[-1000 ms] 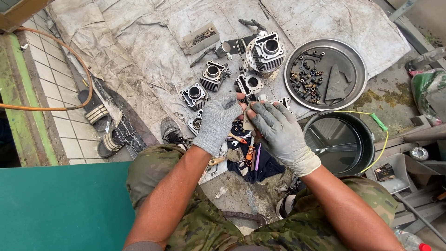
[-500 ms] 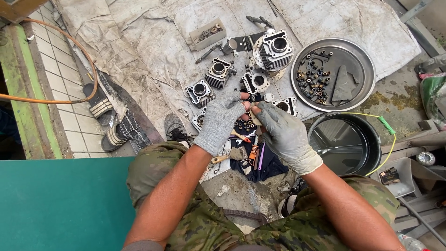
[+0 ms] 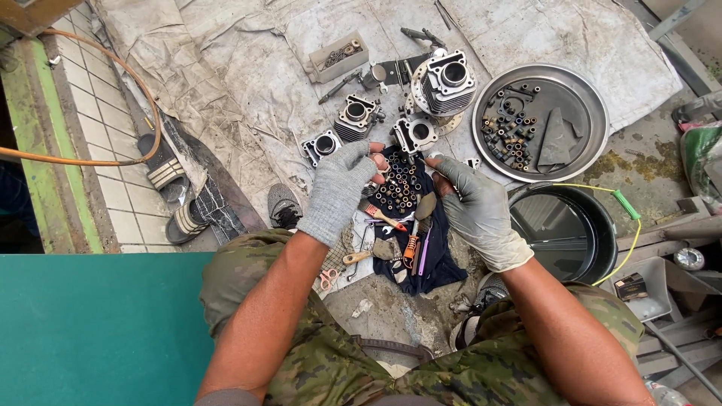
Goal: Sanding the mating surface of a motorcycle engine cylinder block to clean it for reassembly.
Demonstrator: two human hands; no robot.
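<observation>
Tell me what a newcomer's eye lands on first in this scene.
First, the two gloved hands at the centre: the left hand in a grey knit glove and the right hand in a thin glove, raised over a dark cloth strewn with small round parts and hand tools. Just beyond them, finned engine cylinders stand on a grey tarp. To the right, a round metal tray holds small dark parts.

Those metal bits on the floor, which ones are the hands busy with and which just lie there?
In hand: left hand, right hand, small rings on dark cloth, nearest engine cylinder.

Lying about: sandals, orange hose, black bucket, round metal tray.
</observation>
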